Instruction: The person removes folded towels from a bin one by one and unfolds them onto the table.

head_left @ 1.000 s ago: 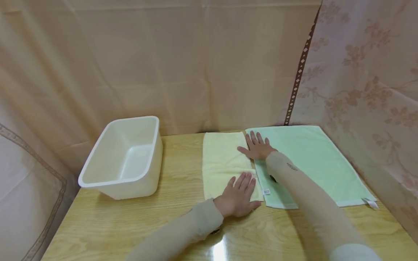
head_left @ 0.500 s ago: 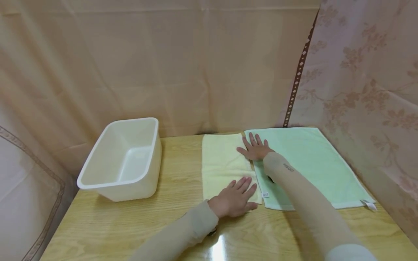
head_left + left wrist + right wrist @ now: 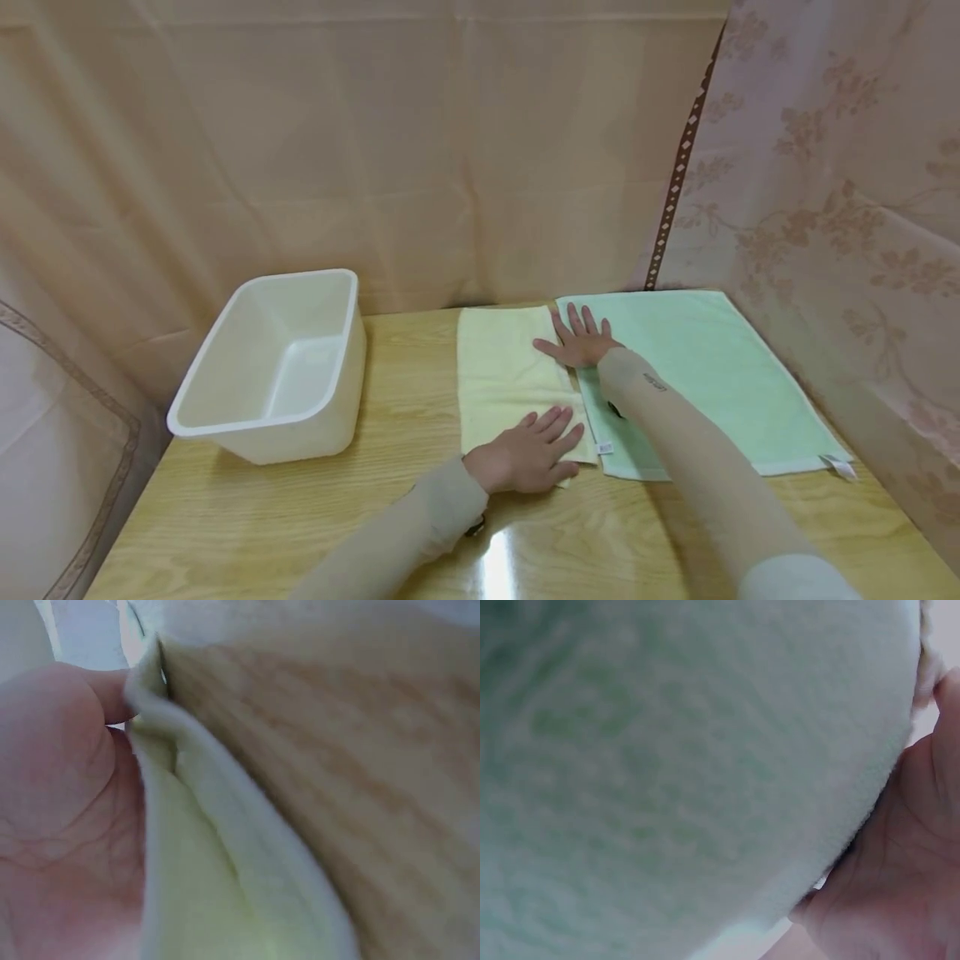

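Note:
A pale yellow towel (image 3: 495, 362) lies on the table in the head view, its layered near edge showing close up in the left wrist view. To its right a mint green towel (image 3: 705, 375) is spread out, the two edges nearly meeting. My left hand (image 3: 525, 454) rests with extended fingers on the yellow towel's near right part, thumb toward the near edge. Farther back, my right hand (image 3: 581, 340) lies with spread fingers across the border between both towels. Green cloth (image 3: 705, 787) fills most of the right wrist view beside the palm.
A white plastic basin (image 3: 273, 367) stands on the left of the wooden table (image 3: 315, 517). Beige curtains (image 3: 375, 150) hang behind the table, and a flowered curtain (image 3: 840, 233) closes off the right side. White tags stick out from the green towel's near edge.
My left hand has slid slightly left and toward me on the yellow towel. The right hand has stayed nearly in place. The head view has shifted a little.

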`<control>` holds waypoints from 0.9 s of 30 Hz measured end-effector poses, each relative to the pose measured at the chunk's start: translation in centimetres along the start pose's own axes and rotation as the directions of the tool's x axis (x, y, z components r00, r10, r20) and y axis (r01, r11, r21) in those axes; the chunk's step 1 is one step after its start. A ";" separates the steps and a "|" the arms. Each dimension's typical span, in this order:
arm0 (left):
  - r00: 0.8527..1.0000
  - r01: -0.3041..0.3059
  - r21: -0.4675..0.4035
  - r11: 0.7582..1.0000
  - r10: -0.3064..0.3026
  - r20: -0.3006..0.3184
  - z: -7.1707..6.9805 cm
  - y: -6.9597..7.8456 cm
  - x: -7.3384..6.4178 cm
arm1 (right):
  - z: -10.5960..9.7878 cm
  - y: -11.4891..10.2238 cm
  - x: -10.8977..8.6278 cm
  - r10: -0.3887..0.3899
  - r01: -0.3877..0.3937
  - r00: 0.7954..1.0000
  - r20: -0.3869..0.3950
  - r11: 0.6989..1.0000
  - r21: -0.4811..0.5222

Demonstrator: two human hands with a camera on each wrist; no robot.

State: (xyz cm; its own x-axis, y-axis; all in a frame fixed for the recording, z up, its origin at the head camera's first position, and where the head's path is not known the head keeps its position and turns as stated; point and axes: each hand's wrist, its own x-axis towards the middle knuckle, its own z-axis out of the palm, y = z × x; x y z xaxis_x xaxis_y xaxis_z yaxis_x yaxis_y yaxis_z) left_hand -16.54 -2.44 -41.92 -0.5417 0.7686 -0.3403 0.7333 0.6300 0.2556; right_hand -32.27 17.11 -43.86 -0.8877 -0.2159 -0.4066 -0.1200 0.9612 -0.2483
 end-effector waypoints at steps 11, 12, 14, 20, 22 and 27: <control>0.999 -0.003 -0.012 1.000 0.003 -0.048 0.2 0.0 0.1 | 1.0 -0.2 0.7 0.014 -0.012 0.999 -0.046 0.999 0.031; 0.998 -0.006 -0.020 1.000 0.004 -0.056 0.3 0.0 0.2 | 1.0 -0.6 0.6 0.024 -0.023 0.998 -0.053 1.000 0.015; 0.997 -0.019 -0.046 0.999 0.015 -0.074 0.3 0.1 0.3 | 1.1 -0.6 0.8 0.022 -0.022 0.997 -0.073 1.000 -0.004; 0.988 -0.067 -0.064 0.996 0.058 -0.142 0.2 0.8 0.0 | -0.1 -1.4 -0.2 0.013 -0.013 0.993 -0.120 1.000 0.003; 0.984 -0.072 -0.041 0.997 0.064 -0.166 0.0 1.0 -0.2 | -0.8 -1.5 -0.4 -0.003 0.005 0.989 -0.147 1.000 0.014; 0.969 -0.078 -0.004 0.997 0.075 -0.234 -1.1 1.2 -1.3 | -2.4 -1.9 -0.6 -0.037 0.049 0.982 -0.185 0.997 0.062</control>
State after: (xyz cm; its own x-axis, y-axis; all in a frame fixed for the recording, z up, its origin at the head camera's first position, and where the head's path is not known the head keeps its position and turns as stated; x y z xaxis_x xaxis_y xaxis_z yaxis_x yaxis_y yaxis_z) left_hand -15.36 -2.55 -40.20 -0.5662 0.8183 -0.0985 0.7717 0.5683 0.2854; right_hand -32.55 15.81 -41.00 -0.9497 -0.2154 -0.2272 -0.1355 0.9370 -0.3221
